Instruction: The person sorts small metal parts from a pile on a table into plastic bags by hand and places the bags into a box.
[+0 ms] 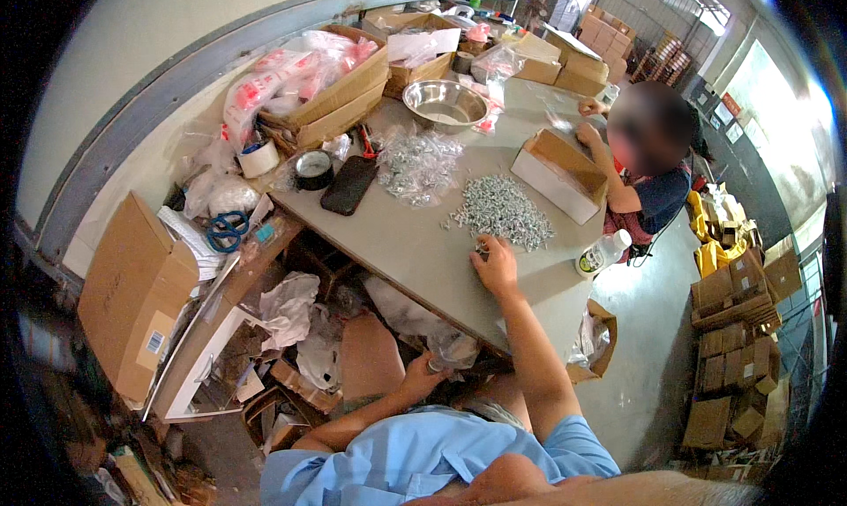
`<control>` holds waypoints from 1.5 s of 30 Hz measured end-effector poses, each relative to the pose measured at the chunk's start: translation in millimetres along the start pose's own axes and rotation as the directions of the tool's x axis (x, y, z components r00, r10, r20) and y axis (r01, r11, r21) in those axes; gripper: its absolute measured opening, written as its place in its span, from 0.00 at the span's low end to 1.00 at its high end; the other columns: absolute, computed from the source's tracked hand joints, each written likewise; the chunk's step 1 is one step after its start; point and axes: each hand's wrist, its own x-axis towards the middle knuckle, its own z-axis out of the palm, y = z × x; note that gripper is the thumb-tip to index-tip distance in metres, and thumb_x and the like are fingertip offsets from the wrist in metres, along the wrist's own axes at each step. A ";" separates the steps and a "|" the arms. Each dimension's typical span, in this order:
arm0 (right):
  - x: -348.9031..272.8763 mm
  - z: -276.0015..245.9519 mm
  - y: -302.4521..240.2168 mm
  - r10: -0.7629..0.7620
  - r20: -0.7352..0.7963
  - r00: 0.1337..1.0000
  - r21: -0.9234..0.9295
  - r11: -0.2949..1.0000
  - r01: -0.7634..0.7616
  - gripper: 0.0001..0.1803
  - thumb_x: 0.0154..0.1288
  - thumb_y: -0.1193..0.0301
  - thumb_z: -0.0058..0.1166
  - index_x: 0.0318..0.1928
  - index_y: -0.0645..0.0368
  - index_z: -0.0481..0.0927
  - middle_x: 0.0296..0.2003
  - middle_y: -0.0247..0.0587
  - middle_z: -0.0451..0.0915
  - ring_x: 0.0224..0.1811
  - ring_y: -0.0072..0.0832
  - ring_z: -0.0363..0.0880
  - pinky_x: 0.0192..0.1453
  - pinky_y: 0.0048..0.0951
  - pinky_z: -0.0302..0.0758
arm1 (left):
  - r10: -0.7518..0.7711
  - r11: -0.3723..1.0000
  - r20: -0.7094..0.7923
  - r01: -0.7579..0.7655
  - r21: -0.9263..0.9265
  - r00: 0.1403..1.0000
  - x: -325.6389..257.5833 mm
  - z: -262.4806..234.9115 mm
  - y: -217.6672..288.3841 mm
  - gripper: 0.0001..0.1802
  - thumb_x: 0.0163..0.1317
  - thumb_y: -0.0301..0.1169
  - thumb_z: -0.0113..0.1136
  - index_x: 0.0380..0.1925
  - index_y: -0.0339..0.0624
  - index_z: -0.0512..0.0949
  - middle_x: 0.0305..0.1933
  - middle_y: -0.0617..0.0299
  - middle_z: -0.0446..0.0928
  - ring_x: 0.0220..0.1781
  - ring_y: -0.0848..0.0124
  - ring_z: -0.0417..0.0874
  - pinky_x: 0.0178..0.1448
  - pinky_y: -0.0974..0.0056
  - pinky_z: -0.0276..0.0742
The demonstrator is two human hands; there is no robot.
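Note:
My right hand (494, 263) rests on the grey table (415, 250), fingers pinched on a small metal screw at the near edge of a loose pile of silver screws (501, 209). My left hand (423, 374) is below the table edge at my lap, closed on a clear plastic bag (448, 343) that hangs there. A heap of small clear bags filled with screws (416, 164) lies farther back on the table.
Across the table sits another person (648, 166), hands at an open cardboard box (560, 172). A steel bowl (444, 103), black phone (349, 185), tape rolls (312, 167), blue scissors (227, 229), a plastic bottle (602, 254) and cardboard boxes surround the work area.

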 end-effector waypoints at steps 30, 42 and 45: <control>10.1 -5.9 16.0 0.033 0.019 0.999 -0.142 0.989 -0.030 0.09 0.52 0.68 0.57 0.33 0.60 0.78 0.32 0.48 0.77 0.38 0.44 0.76 0.42 0.40 0.73 | 0.082 0.996 0.008 -0.082 -0.038 0.997 6.1 6.5 -25.5 0.21 0.54 0.37 0.63 0.44 0.36 0.75 0.44 0.50 0.79 0.47 0.61 0.79 0.52 0.59 0.73; -99.8 -63.5 -50.9 -0.067 0.495 0.866 0.212 0.976 -0.046 0.09 0.54 0.68 0.58 0.32 0.61 0.80 0.28 0.48 0.78 0.30 0.39 0.77 0.37 0.34 0.74 | 0.163 0.961 0.088 -0.138 -0.240 0.983 21.9 11.9 -39.8 0.17 0.55 0.34 0.62 0.43 0.37 0.76 0.41 0.55 0.80 0.43 0.65 0.79 0.48 0.60 0.73; -107.0 -58.1 -46.3 0.059 0.443 0.895 0.332 0.916 -0.224 0.09 0.55 0.70 0.58 0.32 0.63 0.80 0.25 0.45 0.77 0.28 0.31 0.75 0.33 0.29 0.72 | 0.120 0.977 0.070 -0.105 -0.187 0.990 37.0 14.5 -61.1 0.17 0.56 0.33 0.61 0.43 0.36 0.75 0.39 0.54 0.80 0.42 0.66 0.78 0.47 0.61 0.73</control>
